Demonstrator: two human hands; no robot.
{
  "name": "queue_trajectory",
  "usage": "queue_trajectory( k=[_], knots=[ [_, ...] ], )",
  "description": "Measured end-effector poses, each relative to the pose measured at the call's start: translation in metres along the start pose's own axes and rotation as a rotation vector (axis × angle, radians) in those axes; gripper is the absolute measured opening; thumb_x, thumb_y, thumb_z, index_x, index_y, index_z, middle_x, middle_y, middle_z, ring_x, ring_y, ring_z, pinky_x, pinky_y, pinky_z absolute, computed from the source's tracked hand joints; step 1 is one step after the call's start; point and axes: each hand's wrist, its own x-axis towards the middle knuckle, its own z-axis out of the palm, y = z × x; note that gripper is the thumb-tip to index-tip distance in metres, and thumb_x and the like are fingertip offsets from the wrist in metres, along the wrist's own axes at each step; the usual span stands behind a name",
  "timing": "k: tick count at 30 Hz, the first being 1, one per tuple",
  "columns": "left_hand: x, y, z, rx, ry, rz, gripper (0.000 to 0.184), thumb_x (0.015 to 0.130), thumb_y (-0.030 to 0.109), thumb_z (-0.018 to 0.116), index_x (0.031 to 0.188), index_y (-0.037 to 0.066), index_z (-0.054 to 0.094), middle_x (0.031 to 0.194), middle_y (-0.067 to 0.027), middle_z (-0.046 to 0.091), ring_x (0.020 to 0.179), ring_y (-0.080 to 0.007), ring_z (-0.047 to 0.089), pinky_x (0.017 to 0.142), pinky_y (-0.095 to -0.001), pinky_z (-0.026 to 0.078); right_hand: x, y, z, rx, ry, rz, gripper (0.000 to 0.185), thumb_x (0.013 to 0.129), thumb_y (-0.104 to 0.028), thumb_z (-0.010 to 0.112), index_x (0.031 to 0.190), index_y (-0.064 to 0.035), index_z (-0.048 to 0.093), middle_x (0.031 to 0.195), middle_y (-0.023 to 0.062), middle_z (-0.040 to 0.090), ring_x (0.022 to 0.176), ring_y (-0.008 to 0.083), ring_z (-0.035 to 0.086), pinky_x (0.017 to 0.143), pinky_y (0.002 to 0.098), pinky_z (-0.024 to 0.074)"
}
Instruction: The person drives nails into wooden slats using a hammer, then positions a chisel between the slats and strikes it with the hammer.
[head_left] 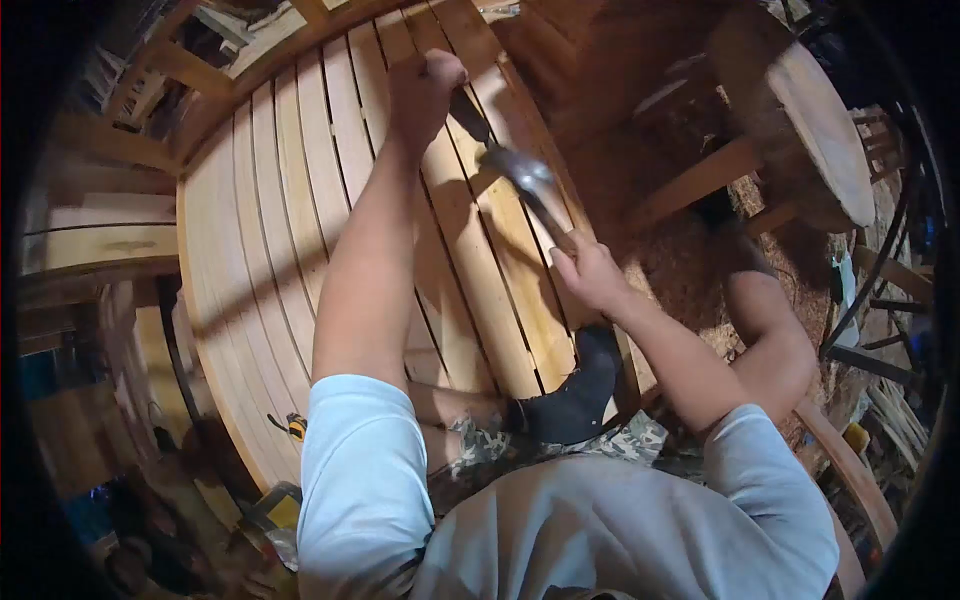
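Observation:
My left hand (428, 95) is closed around a dark-handled tool (470, 118) over the slatted wooden panel (290, 190). Its far end meets or overlaps a blurred metal hammer head (522, 170), so I cannot make out what kind of tool it is. My right hand (595, 272) grips the hammer's shaft near the panel's right edge. Whether the two tools touch is unclear. Below my hands, a foot in a black sock (575, 395) rests on the slats.
A round-topped wooden stool or table (820, 135) stands at the right. Wood shavings (690, 265) cover the floor. A small yellow-and-black object (292, 426) lies by the panel's lower left edge. Wooden framing (190, 68) borders the upper left.

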Motion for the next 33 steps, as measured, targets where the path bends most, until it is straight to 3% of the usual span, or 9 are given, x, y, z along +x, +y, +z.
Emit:
queue_trajectory(
  k=[1,6,10,17,18,20,22,25,33],
  knots=[
    [0.002,0.000,0.001,0.023,-0.004,-0.003,0.013,0.080,0.011,0.062,0.077,-0.001,0.068,0.074,-0.0035,0.065,0.072,-0.0130,0.060,0.069,-0.0274,0.047,0.016,0.017,0.007,-0.243,-0.164,0.170,0.036,0.093,-0.029,0.059,0.097,0.0073,0.059,0.086,0.0334,0.065,0.087,0.0472,0.067,0.074,0.0516,0.0520],
    [-0.001,-0.002,-0.005,-0.054,0.035,0.008,0.019,0.080,0.016,0.061,0.074,0.000,0.069,0.069,-0.0025,0.065,0.068,-0.0112,0.058,0.065,-0.0287,0.046,0.003,-0.049,-0.022,-0.063,-0.122,0.106,0.039,0.094,-0.032,0.058,0.096,0.0073,0.057,0.083,0.0342,0.063,0.086,0.0497,0.065,0.077,0.0532,0.0512],
    [0.005,-0.001,0.000,-0.079,0.050,-0.028,0.018,0.081,0.014,0.061,0.073,0.000,0.069,0.070,-0.0046,0.065,0.069,-0.0127,0.060,0.066,-0.0297,0.048,0.004,0.006,0.004,-0.224,-0.154,0.121,0.042,0.095,-0.035,0.057,0.097,0.0071,0.057,0.088,0.0341,0.064,0.088,0.0486,0.065,0.080,0.0537,0.0515],
    [0.002,-0.003,-0.009,-0.149,0.075,-0.001,0.013,0.080,0.014,0.065,0.080,0.001,0.069,0.075,-0.0050,0.068,0.072,-0.0160,0.063,0.070,-0.0303,0.050,-0.002,0.002,0.012,-0.243,-0.219,0.263,0.044,0.096,-0.034,0.053,0.102,0.0089,0.060,0.098,0.0338,0.066,0.096,0.0463,0.066,0.087,0.0508,0.0525],
    [-0.002,0.005,-0.008,-0.176,0.132,-0.092,0.011,0.081,0.011,0.065,0.080,0.000,0.068,0.075,-0.0055,0.067,0.071,-0.0171,0.062,0.069,-0.0304,0.050,0.000,0.000,0.011,-0.181,-0.270,0.332,0.042,0.096,-0.033,0.052,0.104,0.0074,0.060,0.101,0.0339,0.066,0.097,0.0458,0.066,0.088,0.0508,0.0525],
    [-0.009,0.015,-0.010,-0.300,0.211,-0.125,0.011,0.079,0.007,0.065,0.076,-0.003,0.064,0.071,-0.0106,0.062,0.067,-0.0192,0.061,0.062,-0.0333,0.049,-0.002,-0.013,0.016,-0.273,-0.339,0.182,0.042,0.095,-0.031,0.052,0.104,0.0087,0.059,0.096,0.0352,0.066,0.093,0.0469,0.067,0.085,0.0527,0.0530],
    [-0.014,0.012,-0.029,-0.333,0.475,-0.038,0.008,0.074,0.002,0.064,0.069,-0.004,0.062,0.070,-0.0121,0.062,0.067,-0.0220,0.060,0.062,-0.0340,0.049,-0.035,-0.014,0.029,-0.239,-0.329,0.226,0.041,0.094,-0.030,0.055,0.102,0.0102,0.059,0.089,0.0359,0.065,0.088,0.0484,0.067,0.081,0.0545,0.0535],
    [-0.035,0.042,-0.051,-0.471,0.537,0.143,0.008,0.072,0.001,0.063,0.066,-0.004,0.063,0.070,-0.0120,0.063,0.068,-0.0215,0.060,0.064,-0.0326,0.049,-0.093,-0.034,0.028,-0.140,-0.305,0.342,0.040,0.095,-0.030,0.055,0.101,0.0098,0.055,0.088,0.0368,0.065,0.087,0.0500,0.066,0.081,0.0553,0.0530],
    [-0.062,0.043,-0.066,0.036,0.479,0.125,0.011,0.073,0.005,0.062,0.069,-0.003,0.068,0.075,-0.0107,0.068,0.074,-0.0202,0.063,0.071,-0.0304,0.049,-0.108,-0.023,0.027,0.021,-0.298,0.472,0.047,0.094,-0.036,0.056,0.101,0.0108,0.058,0.090,0.0363,0.065,0.095,0.0500,0.065,0.084,0.0515,0.0514]
  ],
)
